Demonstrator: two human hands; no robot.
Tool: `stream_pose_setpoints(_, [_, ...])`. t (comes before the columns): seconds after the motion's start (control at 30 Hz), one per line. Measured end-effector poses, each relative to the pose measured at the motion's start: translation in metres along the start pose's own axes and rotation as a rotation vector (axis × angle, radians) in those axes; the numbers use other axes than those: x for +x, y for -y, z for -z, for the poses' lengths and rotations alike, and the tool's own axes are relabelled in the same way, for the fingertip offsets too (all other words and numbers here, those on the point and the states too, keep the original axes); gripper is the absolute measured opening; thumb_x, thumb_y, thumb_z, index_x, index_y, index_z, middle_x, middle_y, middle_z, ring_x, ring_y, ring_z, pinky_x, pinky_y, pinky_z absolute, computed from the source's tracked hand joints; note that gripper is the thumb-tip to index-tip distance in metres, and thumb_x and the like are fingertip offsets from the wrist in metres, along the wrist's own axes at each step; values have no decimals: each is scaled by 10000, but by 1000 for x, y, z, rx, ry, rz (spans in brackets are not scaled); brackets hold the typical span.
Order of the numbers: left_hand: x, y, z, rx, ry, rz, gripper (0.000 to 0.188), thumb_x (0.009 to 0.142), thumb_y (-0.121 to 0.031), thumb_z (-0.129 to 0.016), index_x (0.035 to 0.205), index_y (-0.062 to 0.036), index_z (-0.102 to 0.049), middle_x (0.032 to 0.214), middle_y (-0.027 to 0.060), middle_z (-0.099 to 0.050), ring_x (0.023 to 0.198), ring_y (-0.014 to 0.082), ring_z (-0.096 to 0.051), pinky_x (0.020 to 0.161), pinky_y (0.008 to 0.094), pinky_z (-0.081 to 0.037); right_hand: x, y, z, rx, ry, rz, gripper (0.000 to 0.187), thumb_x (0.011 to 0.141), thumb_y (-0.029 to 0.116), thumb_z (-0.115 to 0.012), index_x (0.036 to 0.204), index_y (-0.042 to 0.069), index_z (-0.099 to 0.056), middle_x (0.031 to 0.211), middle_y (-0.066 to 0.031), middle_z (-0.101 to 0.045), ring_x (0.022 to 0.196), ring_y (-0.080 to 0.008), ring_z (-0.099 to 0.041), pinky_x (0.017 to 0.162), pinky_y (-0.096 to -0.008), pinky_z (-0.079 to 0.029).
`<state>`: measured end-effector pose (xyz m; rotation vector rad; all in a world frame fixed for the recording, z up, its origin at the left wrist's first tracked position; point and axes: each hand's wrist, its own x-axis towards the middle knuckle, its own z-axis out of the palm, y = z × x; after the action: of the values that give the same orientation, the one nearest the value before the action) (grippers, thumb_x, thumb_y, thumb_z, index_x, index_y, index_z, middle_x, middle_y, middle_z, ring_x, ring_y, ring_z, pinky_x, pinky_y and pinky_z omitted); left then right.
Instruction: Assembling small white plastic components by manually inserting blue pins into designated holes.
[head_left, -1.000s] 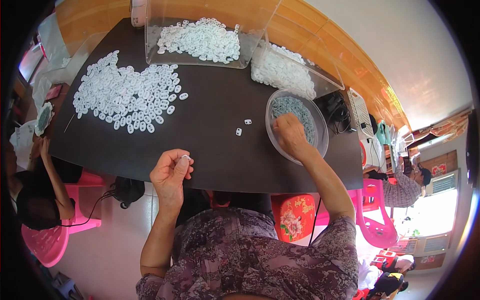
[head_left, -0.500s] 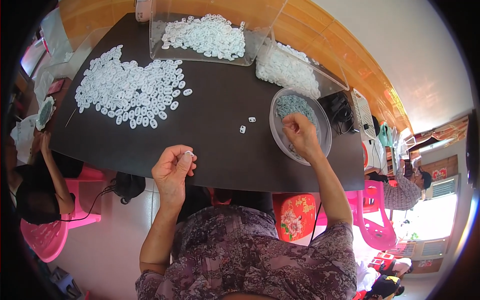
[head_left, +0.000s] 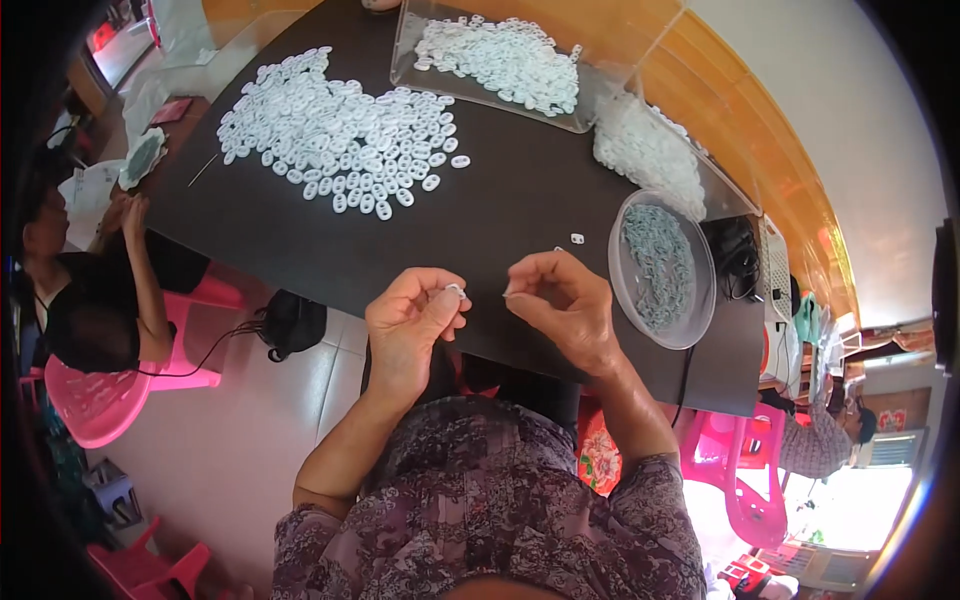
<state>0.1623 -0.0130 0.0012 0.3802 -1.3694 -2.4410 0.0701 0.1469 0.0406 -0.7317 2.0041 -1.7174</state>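
Note:
Between the thumb and fingers of my left hand [head_left: 408, 325] is a small white plastic piece [head_left: 456, 291], mostly covered by the fingertips. My right hand [head_left: 570, 310] is beside it, a short gap away, with thumb and forefinger pinched together; whatever they hold is too small to make out. Right of that hand stands a round clear tub [head_left: 704, 300] with many small grey-green parts [head_left: 658, 262] in it. One loose white two-hole piece [head_left: 577, 239] lies on the dark table just beyond my right hand, and another is partly hidden behind the fingers.
A wide heap of white oval two-hole pieces [head_left: 340, 130] covers the table's far left. Behind stands a clear bin [head_left: 490, 103] of small white pieces, with a clear bag of white pieces [head_left: 645, 155] beside it. Black cables [head_left: 737, 260] lie right. Another person sits at left.
My right hand has come out of the tub and moved left, close to my left hand. The left hand keeps the white piece. The whole view has shifted.

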Motion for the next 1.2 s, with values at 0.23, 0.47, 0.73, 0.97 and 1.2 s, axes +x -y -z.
stream_pose_setpoints(0.23, [-4,0,7,9,47,26,150,902,-123,-603,996,-6,-604,825,35,-625,681,54,-546,586,165,-424,10,1,-21,-51,74,14,282,785,-52,-652,1054,-19,-573,924,-47,-598,852,-100,-565,785,-251,-467])
stream_pose_setpoints(0.47, [-7,0,8,57,64,19,168,905,-129,-605,1006,5,-604,810,3,-593,695,37,-509,614,161,-422,13,-1,-27,-93,86,43,259,791,-24,-644,1041,-17,-576,885,-36,-604,816,-88,-563,743,-240,-465])
stream_pose_setpoints(0.73, [-7,3,10,162,45,-69,135,898,-102,-605,948,24,-608,780,2,-578,679,45,-498,609,178,-424,15,1,-30,-139,104,76,247,787,5,-651,1023,-14,-581,830,-29,-615,759,-80,-565,687,-230,-464])
stream_pose_setpoints(0.97, [-8,3,10,233,22,-105,98,880,-67,-613,912,26,-613,758,4,-576,665,51,-506,589,192,-431,16,1,-30,-149,115,77,233,786,7,-654,1008,-13,-585,822,-29,-617,755,-79,-568,678,-230,-465])
stream_pose_setpoints(1.2, [-8,11,9,381,-45,-280,43,838,8,-623,875,25,-609,714,37,-560,636,91,-524,569,226,-433,16,-6,-38,-114,76,79,184,801,23,-653,970,-15,-592,795,-30,-622,729,-73,-566,659,-227,-459])
